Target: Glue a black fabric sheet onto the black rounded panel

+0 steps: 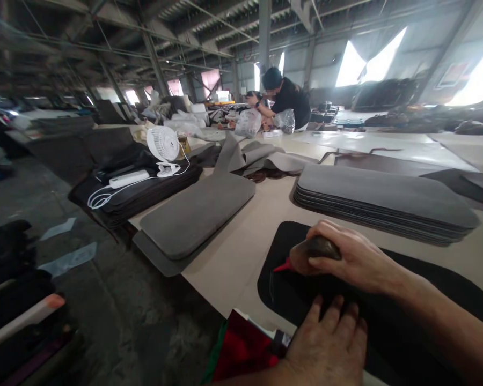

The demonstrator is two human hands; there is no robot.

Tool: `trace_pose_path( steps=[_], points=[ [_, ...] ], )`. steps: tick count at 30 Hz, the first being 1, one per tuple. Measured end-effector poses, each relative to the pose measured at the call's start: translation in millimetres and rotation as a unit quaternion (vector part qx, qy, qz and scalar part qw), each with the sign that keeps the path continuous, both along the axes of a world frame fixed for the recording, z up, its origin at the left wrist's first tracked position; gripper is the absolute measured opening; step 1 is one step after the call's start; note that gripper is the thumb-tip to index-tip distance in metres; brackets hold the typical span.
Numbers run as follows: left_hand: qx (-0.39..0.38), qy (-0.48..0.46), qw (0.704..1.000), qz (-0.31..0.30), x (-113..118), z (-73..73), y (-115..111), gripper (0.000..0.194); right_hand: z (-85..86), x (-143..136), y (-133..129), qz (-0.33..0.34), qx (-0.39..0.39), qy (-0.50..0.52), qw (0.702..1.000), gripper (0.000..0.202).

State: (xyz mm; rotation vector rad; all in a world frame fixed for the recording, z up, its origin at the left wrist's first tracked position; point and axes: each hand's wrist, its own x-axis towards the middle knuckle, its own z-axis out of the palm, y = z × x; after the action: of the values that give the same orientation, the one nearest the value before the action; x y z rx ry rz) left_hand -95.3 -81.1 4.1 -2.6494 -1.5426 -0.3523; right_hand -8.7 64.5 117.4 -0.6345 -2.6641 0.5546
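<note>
Right hand (346,260): closed around a dark rounded tool (320,247), fingers (326,264) wrapped over its top; red tip (280,266) projecting leftward and resting on the black mat (406,321). Exact kind of tool not clear from this view, possibly a marker or cutter.

Left hand (328,346): laid flat, palm down, on the near part of the black mat, fingers spread and extended, gripping nothing.

Black mat: dark panel with rounded corners, lying flat on the near edge of the bench (233,257), under both hands.

Bench: wide, covered in pale tan sheeting, running far back into the hall.

Stack of grey mats (382,201): several rounded-corner panels piled evenly, just beyond the black mat, apart from it.

Grey mats at left (197,212): one on top of another, overhanging the bench edge.

Loose grey pieces (257,155): folded and curled, further back on the bench.

White desk fan (163,146): upright on a dark stack of panels (145,193); white oblong power bank (129,178) and coiled white cable (100,199) beside it.

Red cloth (241,348): at the near edge, just left of the left hand.

Another person (285,96): far end of the bench, dark top, bent over clear bags (249,123).
</note>
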Motion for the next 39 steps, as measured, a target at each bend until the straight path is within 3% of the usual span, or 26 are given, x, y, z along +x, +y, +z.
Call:
trace_pose_path(
  steps=[10,18,23,32,39],
  points=[
    [-0.001,0.011,1.000,-0.011,-2,-13.6,7,0.053,-11.8,-13,48,-0.086,0.087,0.010,0.992,0.024],
    [-0.049,-0.017,0.998,-0.020,-2,-18.0,12,0.053,-7.0,-23,74,-0.169,0.110,-0.015,0.979,0.021],
    [-0.052,-0.035,0.998,-0.025,-4,-20.4,12,0.055,-2.8,-20,87,-0.185,0.127,-0.028,0.974,0.020],
    [-0.143,-0.059,0.988,-0.021,-3,1.5,10,0.058,13.6,40,95,-0.223,0.121,-0.075,0.964,0.020],
    [-0.197,-0.108,0.974,-0.019,-3,11.1,6,0.087,16.9,123,85,-0.293,0.102,-0.107,0.945,0.020]
  ],
)
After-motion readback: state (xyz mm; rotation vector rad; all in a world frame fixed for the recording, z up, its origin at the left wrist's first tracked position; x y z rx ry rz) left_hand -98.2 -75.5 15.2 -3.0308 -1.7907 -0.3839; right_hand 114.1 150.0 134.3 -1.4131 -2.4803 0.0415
